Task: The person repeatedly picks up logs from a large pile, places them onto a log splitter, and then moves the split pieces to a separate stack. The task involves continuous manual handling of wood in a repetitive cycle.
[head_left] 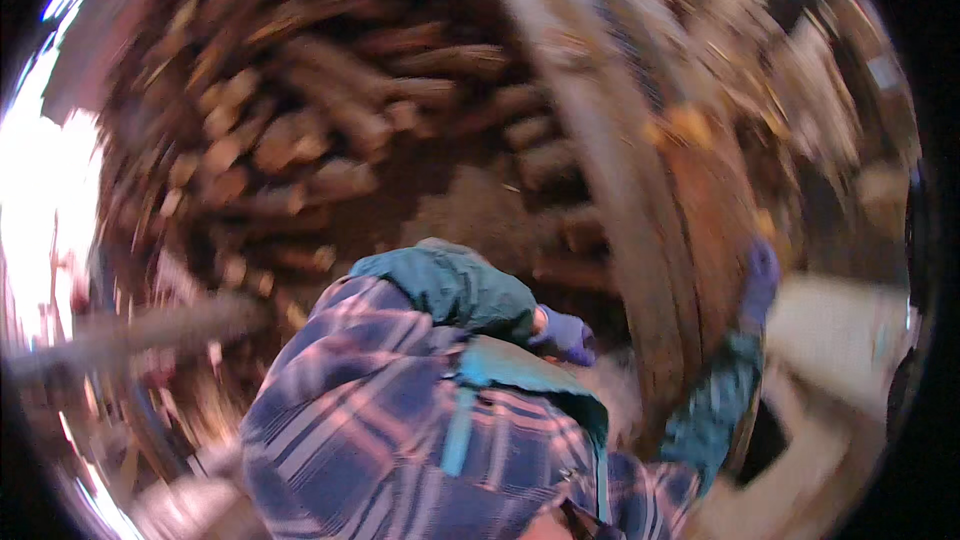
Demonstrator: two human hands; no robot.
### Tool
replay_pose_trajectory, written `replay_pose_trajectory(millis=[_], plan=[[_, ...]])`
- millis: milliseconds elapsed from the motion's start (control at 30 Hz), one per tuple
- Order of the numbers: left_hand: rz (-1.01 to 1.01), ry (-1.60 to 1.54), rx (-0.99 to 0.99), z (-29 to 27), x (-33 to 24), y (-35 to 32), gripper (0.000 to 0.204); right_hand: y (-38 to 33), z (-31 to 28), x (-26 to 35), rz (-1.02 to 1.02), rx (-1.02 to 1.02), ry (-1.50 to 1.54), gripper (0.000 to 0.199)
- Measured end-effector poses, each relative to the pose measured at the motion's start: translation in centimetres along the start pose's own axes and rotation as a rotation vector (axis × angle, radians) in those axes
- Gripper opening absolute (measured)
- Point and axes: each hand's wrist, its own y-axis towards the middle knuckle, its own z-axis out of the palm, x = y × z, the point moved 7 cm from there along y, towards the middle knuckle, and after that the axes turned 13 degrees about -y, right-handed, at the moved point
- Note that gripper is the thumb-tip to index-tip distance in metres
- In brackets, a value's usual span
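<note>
Both my hands wear purple gloves, below teal sleeve covers. My left hand (568, 337) is held in front of my body, with its fingers curled in; whether anything is inside them does not show. My right hand (762, 280) is out to the right, close against the right side of a reddish-brown log (710, 210). Motion smears its fingers, so their grip is unclear. The log lies lengthwise along a long metal trough (600, 120) with a dark chain-like strip (635, 50) up its middle. Blurred orange-yellow pieces (688, 127) sit at the log's far end.
Piles of cut logs (290, 140) fill the far left, with several more logs (545, 150) beside the trough. A grey pole or pipe (150, 335) juts in from the left. A whitish box-like block (840, 340) stands right of my right hand.
</note>
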Motion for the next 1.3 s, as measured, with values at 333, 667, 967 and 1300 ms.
replay_pose_trajectory(millis=[333,667,967,1300], plan=[[-0.057,-0.255,-0.834,-16.4,13.2,-13.0,0.051,0.0,5.1,8.6,-0.409,-0.275,0.341,0.036],[0.036,-0.741,-0.878,-29.1,17.4,-23.6,0.050,-2.3,46.8,26.6,-0.100,0.623,0.600,0.033],[0.276,-1.201,-1.098,-54.7,33.3,-40.1,0.028,1.6,72.0,32.0,0.244,0.994,0.432,0.040],[0.259,-0.550,-2.401,-85.0,36.1,-76.1,0.065,17.3,93.1,46.8,0.147,0.913,0.246,0.039]])
